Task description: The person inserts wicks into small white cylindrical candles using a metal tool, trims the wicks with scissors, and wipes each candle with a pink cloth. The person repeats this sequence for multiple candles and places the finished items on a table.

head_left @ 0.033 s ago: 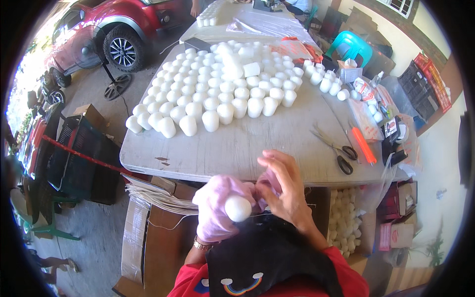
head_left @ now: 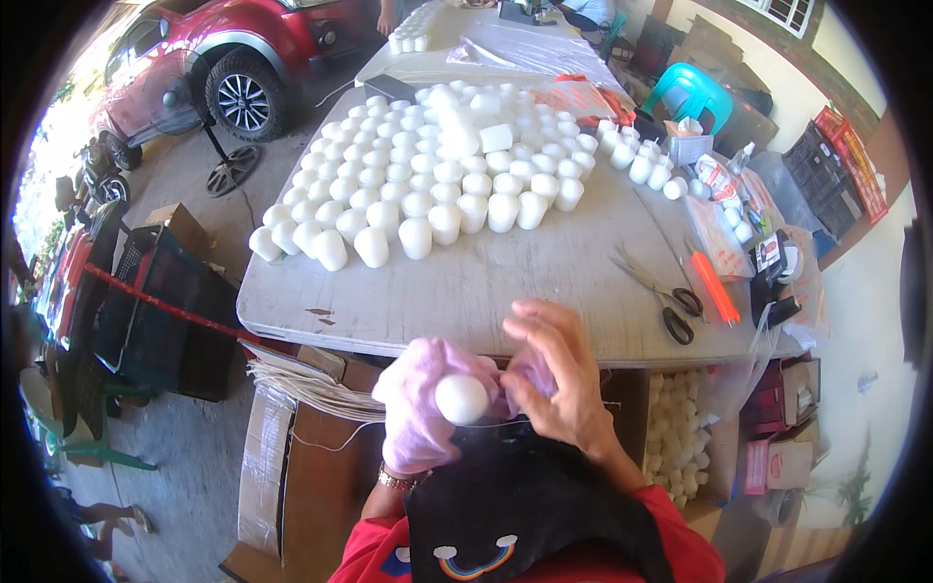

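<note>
A pink cloth [head_left: 418, 374] covers my left hand [head_left: 413, 432], so its fingers are hidden. Through the cloth it grips a white candle [head_left: 462, 399], whose rounded end faces up. My right hand [head_left: 559, 374] is beside it, fingers curled around a loose part of the cloth, the index finger raised away from the thumb. Both hands are just in front of the table's near edge, above my black apron [head_left: 525, 496]. Rows of similar white candles [head_left: 416, 238] stand on the grey table [head_left: 408, 306], with a few more lying on top.
Scissors [head_left: 666, 296] and an orange-handled cutter [head_left: 714, 289] lie at the table's right. Below are a box of candles [head_left: 675, 437] and a bundle of white wicks [head_left: 316, 389] on an open carton [head_left: 262, 466]. A fan [head_left: 228, 170] and red car [head_left: 243, 39] are at left.
The candle and the cloth-covered left hand have shifted slightly up and to the left. My right hand has barely moved.
</note>
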Tool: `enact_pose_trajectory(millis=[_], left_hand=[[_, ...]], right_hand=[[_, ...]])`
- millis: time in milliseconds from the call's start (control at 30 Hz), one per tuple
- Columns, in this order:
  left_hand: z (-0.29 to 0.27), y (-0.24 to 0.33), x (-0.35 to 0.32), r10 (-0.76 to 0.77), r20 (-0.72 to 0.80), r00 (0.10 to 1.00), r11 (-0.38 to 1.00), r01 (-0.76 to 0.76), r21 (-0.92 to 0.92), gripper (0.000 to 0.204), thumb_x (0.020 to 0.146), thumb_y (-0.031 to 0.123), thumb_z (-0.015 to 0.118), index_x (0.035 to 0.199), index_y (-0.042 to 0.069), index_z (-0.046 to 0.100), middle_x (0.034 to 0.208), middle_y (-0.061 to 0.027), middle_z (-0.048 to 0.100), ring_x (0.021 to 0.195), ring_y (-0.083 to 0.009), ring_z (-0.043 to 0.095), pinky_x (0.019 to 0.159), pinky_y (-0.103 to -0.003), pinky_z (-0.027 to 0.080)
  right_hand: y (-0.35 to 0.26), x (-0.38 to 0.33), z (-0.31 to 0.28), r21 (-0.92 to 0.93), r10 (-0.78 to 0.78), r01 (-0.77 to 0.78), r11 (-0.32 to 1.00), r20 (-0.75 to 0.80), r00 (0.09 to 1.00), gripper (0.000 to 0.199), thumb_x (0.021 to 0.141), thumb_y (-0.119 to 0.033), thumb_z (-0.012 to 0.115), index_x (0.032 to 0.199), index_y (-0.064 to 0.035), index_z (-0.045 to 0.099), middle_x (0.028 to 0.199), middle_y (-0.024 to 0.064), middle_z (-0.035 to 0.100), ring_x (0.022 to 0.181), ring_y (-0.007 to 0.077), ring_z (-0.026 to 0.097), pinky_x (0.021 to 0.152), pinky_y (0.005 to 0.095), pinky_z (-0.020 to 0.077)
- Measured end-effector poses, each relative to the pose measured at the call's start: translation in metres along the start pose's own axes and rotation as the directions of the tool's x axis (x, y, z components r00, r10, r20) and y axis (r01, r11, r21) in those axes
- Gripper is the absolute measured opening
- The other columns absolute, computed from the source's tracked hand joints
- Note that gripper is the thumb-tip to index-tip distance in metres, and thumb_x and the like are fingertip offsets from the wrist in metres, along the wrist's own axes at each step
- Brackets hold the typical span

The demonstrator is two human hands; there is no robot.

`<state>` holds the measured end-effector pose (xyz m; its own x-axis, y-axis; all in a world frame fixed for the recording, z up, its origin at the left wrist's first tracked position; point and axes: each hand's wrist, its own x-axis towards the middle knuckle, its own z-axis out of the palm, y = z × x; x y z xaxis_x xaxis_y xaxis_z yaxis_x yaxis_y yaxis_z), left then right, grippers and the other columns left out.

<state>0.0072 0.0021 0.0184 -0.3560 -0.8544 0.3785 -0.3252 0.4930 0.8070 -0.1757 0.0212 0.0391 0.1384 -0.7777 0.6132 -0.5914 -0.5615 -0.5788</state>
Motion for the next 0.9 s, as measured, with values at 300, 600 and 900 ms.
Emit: enact_pose_trajectory(millis=[300,600,900], left_hand=[[0.017,-0.013,-0.007,0.006,-0.056,0.998,0.972,0.007,0.234,0.047,0.067,0.012,0.075,0.111,0.006,0.06,0.098,-0.0111,0.058,0.093,-0.0325,0.058,0.077,-0.041,0.048],[0.017,-0.041,-0.007,-0.129,-0.26,0.957,0.987,0.097,-0.132,0.056,0.067,0.009,0.075,0.119,0.005,0.056,0.109,-0.0145,0.059,0.1,-0.0336,0.058,0.085,-0.042,0.048],[0.01,-0.055,-0.014,-0.265,-0.191,0.945,0.901,0.173,-0.398,0.056,0.073,0.009,0.072,0.125,0.003,0.052,0.115,-0.0156,0.058,0.105,-0.0316,0.057,0.089,-0.04,0.047]], right_hand=[[-0.002,0.009,0.027,0.179,-0.108,0.068,0.981,0.222,0.969,0.05,0.075,-0.005,0.075,0.122,-0.0054,0.055,0.124,0.0164,0.054,0.111,0.0358,0.055,0.092,0.043,0.0465],[0.034,0.036,0.002,0.639,0.259,-0.444,0.628,0.367,0.893,0.043,0.084,-0.007,0.068,0.123,-0.0029,0.052,0.116,0.0112,0.061,0.104,0.0182,0.061,0.091,0.0336,0.0507],[0.149,0.164,-0.039,-0.162,0.115,-0.16,0.974,-0.257,0.959,0.04,0.08,-0.023,0.077,0.109,-0.0016,0.059,0.102,0.0082,0.064,0.091,0.0195,0.062,0.082,0.0313,0.0484]])
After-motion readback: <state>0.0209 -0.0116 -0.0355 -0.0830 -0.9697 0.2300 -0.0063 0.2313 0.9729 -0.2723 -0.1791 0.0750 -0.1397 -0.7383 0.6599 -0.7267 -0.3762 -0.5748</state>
